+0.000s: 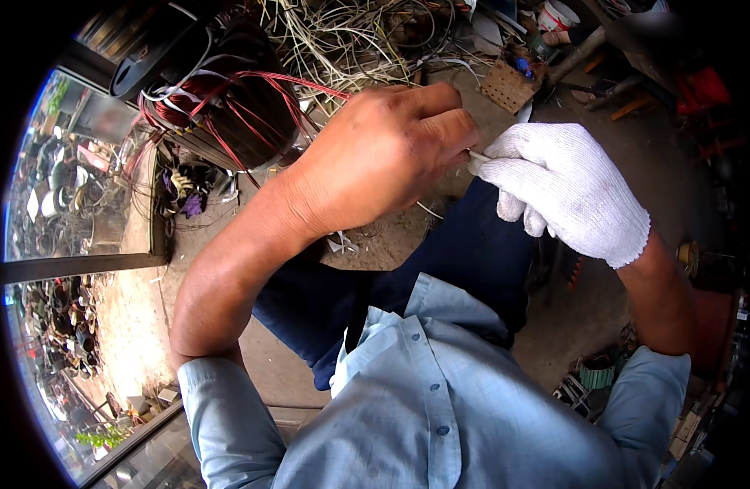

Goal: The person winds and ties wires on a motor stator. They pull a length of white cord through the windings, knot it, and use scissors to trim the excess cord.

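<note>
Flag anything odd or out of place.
The right hand wears a white glove while the left hand is bare, an odd mismatch. Pale wires sprawl in an untidy tangle near the view's top edge.

**White glove (583, 183), pale blue shirt (505, 391), red wires (265, 76)**

Toward 2 o'clock, the glove is white with a fine ribbed knit pattern, and the thin wire (476, 156) at its tip is off-white. At 6 o'clock the shirt is a plain pale blue, its buttons (434, 388) a darker blue; the trousers (473, 253) above it are navy. The wires at 11 o'clock are bright red with white strands among them. At 12 o'clock the cable heap (334, 45) is cream and pale yellow-green. A tan block (505, 85) at 1 o'clock is patterned with dark dots. Purple cloth (193, 204) shows between 9 and 10, green leaves (106, 438) at 8, a teal-green coil (597, 374) at 4.
</note>
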The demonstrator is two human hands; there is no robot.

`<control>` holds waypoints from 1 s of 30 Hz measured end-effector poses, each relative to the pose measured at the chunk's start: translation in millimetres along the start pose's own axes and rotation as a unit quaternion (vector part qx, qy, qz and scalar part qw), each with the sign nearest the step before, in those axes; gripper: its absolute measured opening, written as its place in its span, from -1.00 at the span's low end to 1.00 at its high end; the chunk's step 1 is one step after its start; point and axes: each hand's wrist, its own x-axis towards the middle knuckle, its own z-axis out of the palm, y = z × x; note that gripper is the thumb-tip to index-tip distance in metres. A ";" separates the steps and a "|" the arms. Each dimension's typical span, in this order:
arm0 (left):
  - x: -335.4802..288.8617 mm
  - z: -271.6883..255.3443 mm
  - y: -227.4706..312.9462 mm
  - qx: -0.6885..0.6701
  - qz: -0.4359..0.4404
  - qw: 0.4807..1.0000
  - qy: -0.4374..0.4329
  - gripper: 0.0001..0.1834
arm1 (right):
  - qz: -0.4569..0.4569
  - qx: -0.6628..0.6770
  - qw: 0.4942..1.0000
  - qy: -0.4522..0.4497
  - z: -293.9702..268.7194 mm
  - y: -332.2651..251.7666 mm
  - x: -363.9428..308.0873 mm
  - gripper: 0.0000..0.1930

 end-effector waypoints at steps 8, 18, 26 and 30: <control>-1.3 -19.8 -28.6 0.166 0.096 0.981 0.026 -0.59 | -0.249 -0.216 0.943 0.051 3.7 16.0 10.2 -0.74; -34.5 -41.4 -60.1 0.296 0.085 0.951 -0.024 -0.62 | -0.141 -0.127 0.981 -0.044 8.2 0.3 28.2 -0.74; -41.2 -39.0 -61.0 0.304 0.104 0.947 -0.012 -0.64 | -0.064 -0.019 0.994 -0.091 21.2 -14.8 64.0 -0.76; -55.9 -55.0 -71.6 0.369 0.063 0.927 -0.023 -0.61 | 0.063 0.158 0.979 -0.116 20.7 -15.4 49.7 -0.67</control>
